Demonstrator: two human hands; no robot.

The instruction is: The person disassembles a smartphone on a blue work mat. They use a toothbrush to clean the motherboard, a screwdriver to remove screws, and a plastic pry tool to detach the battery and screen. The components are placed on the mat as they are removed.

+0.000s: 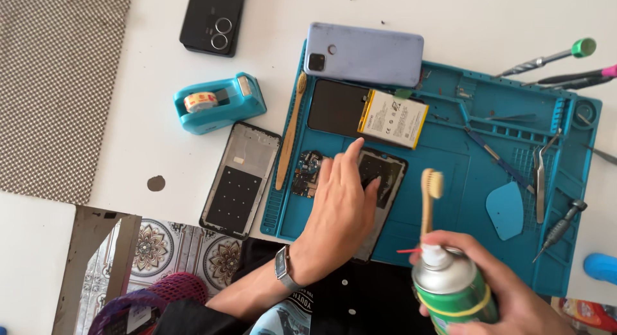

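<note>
My left hand [340,213] lies flat on an opened phone body [384,174] on the blue repair mat [450,174], fingers spread, pressing it down. A small circuit board [307,173] sits just left of that hand. My right hand [495,290] grips a green and silver spray can [450,290] with a red straw, together with a bamboo toothbrush [429,197] that sticks up over the mat.
A lilac phone [366,53], a dark phone part with a yellow-edged battery [393,119], a second bamboo brush [290,132], tweezers [540,181], a blue pick [506,209] and screwdrivers lie on the mat. To the left are a phone frame [239,179], a tape dispenser [218,102] and a black phone [212,18].
</note>
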